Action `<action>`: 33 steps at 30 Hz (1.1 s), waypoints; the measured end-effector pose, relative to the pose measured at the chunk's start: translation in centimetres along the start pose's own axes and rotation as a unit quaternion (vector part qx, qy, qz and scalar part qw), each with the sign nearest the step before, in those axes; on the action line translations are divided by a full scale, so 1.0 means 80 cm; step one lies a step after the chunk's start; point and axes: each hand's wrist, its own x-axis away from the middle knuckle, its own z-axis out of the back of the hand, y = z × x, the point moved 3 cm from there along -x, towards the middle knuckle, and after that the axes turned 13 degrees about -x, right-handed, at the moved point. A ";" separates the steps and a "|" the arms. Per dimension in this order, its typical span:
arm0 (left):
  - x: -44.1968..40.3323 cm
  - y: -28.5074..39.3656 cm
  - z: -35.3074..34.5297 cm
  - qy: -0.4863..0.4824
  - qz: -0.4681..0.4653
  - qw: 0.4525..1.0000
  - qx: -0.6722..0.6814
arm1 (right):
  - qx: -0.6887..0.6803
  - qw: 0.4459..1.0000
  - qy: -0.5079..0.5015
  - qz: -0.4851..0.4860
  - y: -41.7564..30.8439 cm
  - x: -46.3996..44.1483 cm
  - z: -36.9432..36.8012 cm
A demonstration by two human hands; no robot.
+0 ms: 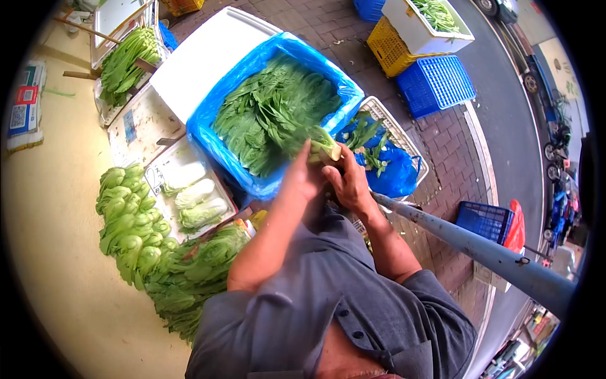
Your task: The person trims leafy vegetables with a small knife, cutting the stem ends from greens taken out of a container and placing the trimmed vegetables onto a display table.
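Observation:
A head of leafy green lettuce [324, 146] is in my hands, its pale cut base turned to the right. My left hand [303, 175] is closed around the stalks, slightly smeared by motion. At the base, the fingers of my right hand [351, 182] are bent and gripping the stem end. Below the lettuce stands a box lined with a blue plastic bag [203, 120], filled with long green leaves [271, 107]. To the right, a white basket [385, 112] holds a blue bag [398, 169] with loose leaf trimmings [374, 151] on it.
A blue-grey pole [467, 239] slants close by my right forearm. Bok choy [136, 218], leafy bunches [196, 278] and a tray of napa cabbages [202, 202] lie at left. Blue crates [435, 85], a yellow crate [386, 47] and a white box of beans [410, 28] stand at upper right.

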 end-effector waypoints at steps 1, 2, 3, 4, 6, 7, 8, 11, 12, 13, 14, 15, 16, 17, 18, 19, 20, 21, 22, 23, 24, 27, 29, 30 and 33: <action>-0.001 -0.002 -0.001 -0.006 0.004 1.000 0.000 | -0.017 1.000 0.004 -0.004 0.002 0.002 0.002; -0.002 -0.004 -0.001 0.000 0.003 1.000 -0.002 | -0.034 0.999 0.009 -0.008 0.004 0.004 0.004; 0.001 -0.005 -0.004 0.007 0.003 1.000 -0.003 | -0.072 0.997 0.007 -0.024 0.001 0.005 0.005; 0.002 -0.006 -0.005 0.014 0.002 1.000 -0.004 | -0.110 0.993 0.006 -0.040 -0.005 0.005 0.007; -0.007 -0.008 0.008 0.020 0.008 1.000 -0.021 | -0.164 0.985 0.014 -0.051 -0.010 0.005 0.009; -0.013 -0.009 0.012 0.022 0.010 0.999 -0.031 | -0.161 0.985 0.021 -0.052 -0.004 0.006 0.011; -0.017 -0.012 0.016 0.025 0.003 0.999 -0.036 | -0.157 0.986 0.027 -0.054 0.007 0.010 0.014; -0.016 -0.018 -0.004 0.031 -0.012 0.998 -0.051 | -0.234 0.968 0.037 -0.084 0.010 0.015 0.020; -0.014 -0.018 -0.010 0.035 -0.012 0.998 -0.053 | -0.259 0.960 0.045 -0.101 0.013 0.017 0.022; -0.014 -0.016 -0.013 0.040 -0.013 0.998 -0.056 | -0.284 0.950 0.055 -0.118 0.015 0.020 0.023; -0.018 -0.014 -0.010 0.043 -0.029 0.998 -0.043 | -0.293 0.944 0.072 -0.136 0.029 0.023 0.027; -0.023 -0.010 -0.009 0.046 -0.044 0.997 -0.031 | -0.302 0.937 0.088 -0.153 0.039 0.024 0.031; -0.028 -0.006 -0.007 0.049 -0.061 0.997 -0.017 | -0.315 0.930 0.123 -0.146 0.046 0.024 0.034; -0.032 -0.002 -0.006 0.042 -0.069 0.996 -0.028 | -0.313 0.924 0.172 -0.136 0.052 0.025 0.041; -0.026 0.003 -0.016 0.039 -0.078 0.996 -0.036 | -0.388 0.870 0.274 -0.135 0.048 0.018 0.046; -0.014 0.005 -0.022 0.040 -0.084 0.995 -0.041 | -0.453 0.799 0.371 -0.139 0.050 0.012 0.046; -0.002 0.009 -0.029 0.033 -0.099 0.993 -0.057 | -0.573 0.690 0.382 -0.224 0.101 0.006 0.059; 0.011 0.012 -0.028 0.017 -0.118 0.991 -0.069 | -0.609 0.637 0.433 -0.189 0.113 0.005 0.053; 0.024 0.018 -0.023 0.021 -0.161 0.984 -0.079 | -0.596 0.646 0.425 -0.217 0.131 0.006 0.041; 0.034 0.020 -0.019 0.020 -0.198 0.976 -0.091 | -0.580 0.654 0.423 -0.240 0.149 0.011 0.037; 0.047 0.025 -0.012 0.013 -0.235 0.968 -0.088 | -0.540 0.682 0.409 -0.275 0.152 0.019 0.024; 0.113 0.048 0.027 0.020 -0.339 0.936 -0.087 | -0.512 0.729 0.290 -0.350 0.170 0.061 -0.016; 0.155 0.054 0.075 0.077 -0.422 0.897 -0.105 | -0.468 0.761 0.197 -0.404 0.186 0.093 -0.040; 0.183 0.051 0.091 0.158 -0.427 0.884 -0.102 | -0.435 0.763 0.169 -0.447 0.190 0.106 -0.048; 0.252 0.039 0.146 0.178 -0.480 0.852 -0.106 | -0.393 0.768 0.102 -0.495 0.203 0.129 -0.066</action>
